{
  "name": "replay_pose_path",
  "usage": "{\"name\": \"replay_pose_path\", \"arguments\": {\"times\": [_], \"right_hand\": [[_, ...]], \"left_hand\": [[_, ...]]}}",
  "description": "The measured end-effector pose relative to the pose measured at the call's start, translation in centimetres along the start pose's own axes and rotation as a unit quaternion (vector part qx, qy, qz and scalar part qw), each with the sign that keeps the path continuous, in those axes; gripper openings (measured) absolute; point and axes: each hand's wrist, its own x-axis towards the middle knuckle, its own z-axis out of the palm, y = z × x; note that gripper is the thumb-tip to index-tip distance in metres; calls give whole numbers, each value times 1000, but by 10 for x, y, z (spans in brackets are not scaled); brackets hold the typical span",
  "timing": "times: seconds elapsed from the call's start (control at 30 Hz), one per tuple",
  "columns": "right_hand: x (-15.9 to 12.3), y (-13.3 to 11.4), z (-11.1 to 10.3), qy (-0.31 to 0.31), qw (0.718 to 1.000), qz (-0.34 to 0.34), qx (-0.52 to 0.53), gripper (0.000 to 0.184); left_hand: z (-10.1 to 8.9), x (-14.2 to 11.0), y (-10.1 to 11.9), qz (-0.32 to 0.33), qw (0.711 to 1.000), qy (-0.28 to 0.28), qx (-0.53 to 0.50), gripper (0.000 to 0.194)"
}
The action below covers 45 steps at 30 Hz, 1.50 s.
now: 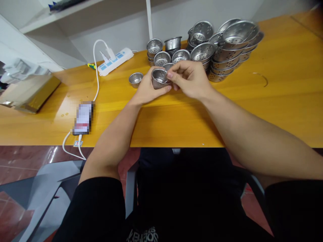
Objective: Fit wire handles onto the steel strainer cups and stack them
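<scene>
My left hand [147, 88] is wrapped around a small metal cup with holes in its bottom [159, 76], which tilts with its mouth toward me. At that cup's right rim, my right hand [188, 78] is closed in a pinch between thumb and forefinger. A thin line shows inside the cup near those fingertips, but I cannot make out what they hold. Just left of my left hand, a single shallow metal cup [135, 79] stands upright on the table. Behind both hands are more perforated cups [181, 55], some of them stacked.
Tall stacks of wider perforated metal cups [224, 62] lean at the back right. A thin curved wire [263, 79] lies right of them. On the wooden table's [174, 124] left are a white power strip [116, 61], a cabled phone [83, 117] and a cardboard box [32, 97].
</scene>
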Motion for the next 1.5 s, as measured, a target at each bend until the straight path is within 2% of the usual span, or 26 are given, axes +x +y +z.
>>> {"name": "replay_pose_path", "arguments": {"times": [0.47, 0.7, 0.83, 1.0, 1.13, 1.27, 1.37, 1.43, 1.5], "right_hand": [[-7, -5, 0, 39, 985, -46, -163, 46], [-7, 1, -3, 25, 972, -98, -213, 29], [-6, 5, -5, 3, 964, -103, -247, 27], [-7, 15, -3, -25, 966, -93, -242, 19], [-8, 17, 0, -37, 964, -106, -241, 23], [-7, 12, -7, 9, 960, -106, -258, 36], [-4, 8, -17, 65, 949, -117, -286, 34], [-3, 7, -21, 98, 941, -131, -295, 33], [-3, 7, -21, 98, 942, -130, -293, 36]], "left_hand": [[0, 1, -13, -17, 999, 38, -11, 99], [-1, 1, -9, -7, 998, 59, -4, 99], [-3, 1, -7, 5, 998, 52, 16, 98], [-3, 0, -2, 9, 999, 37, 25, 99], [-4, 1, -2, 24, 999, 31, 18, 97], [-7, 2, -19, 12, 998, 61, 26, 98], [-10, 4, -34, -4, 993, 117, 24, 95], [-12, 5, -37, -10, 989, 147, 29, 91], [-14, 5, -31, -18, 987, 152, 40, 88]]}}
